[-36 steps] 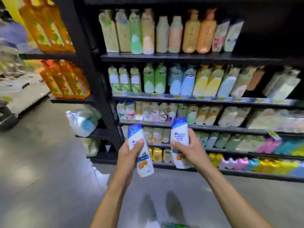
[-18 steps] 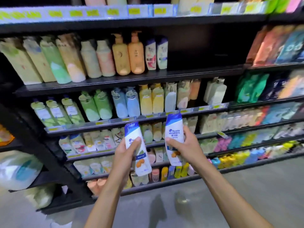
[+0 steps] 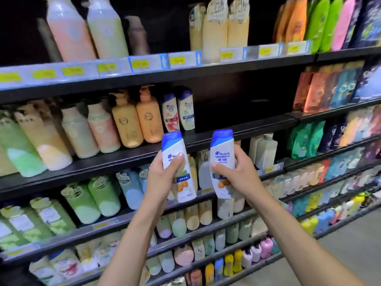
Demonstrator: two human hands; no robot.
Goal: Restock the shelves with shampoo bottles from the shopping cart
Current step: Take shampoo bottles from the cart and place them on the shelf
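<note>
I hold two white shampoo bottles with blue caps upright in front of the shelves. My left hand grips the left bottle around its middle. My right hand grips the right bottle the same way. Both caps reach the front edge of a black shelf. On that shelf stand two similar blue-capped bottles, with a dark bare stretch to their right. The shopping cart is out of view.
Orange pump bottles and pastel bottles fill the shelf to the left. Refill pouches crowd the right section. Rows of bottles line the shelves above and below. Grey floor shows at the lower right.
My view has risen and closed in on the shelves. Both hands lifted their bottles from the lower rows up to the shelf with the two matching bottles.
</note>
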